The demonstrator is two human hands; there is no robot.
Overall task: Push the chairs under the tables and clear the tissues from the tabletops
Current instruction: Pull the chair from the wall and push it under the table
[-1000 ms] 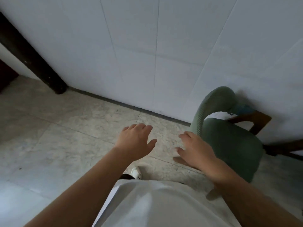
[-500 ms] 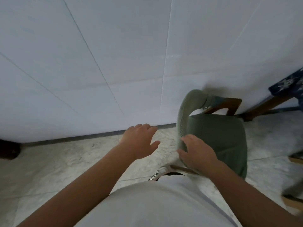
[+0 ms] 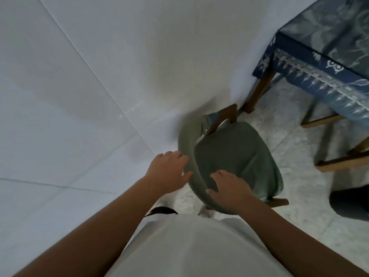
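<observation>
Head view: green upholstered chair [image 3: 237, 156] close against the white wall [image 3: 99, 76], near but not yet under the blue-clothed table [image 3: 327, 62] at upper right. Left hand [image 3: 168, 172] released, fingers straight, touching the curved padded backrest [image 3: 189, 160]. Right hand [image 3: 229, 188] relaxed, resting on the backrest's top, not clenched round it. Probably moderate weight: wooden frame stiff, padding soft and grippy. Best hold: the backrest rim, both sides.
</observation>
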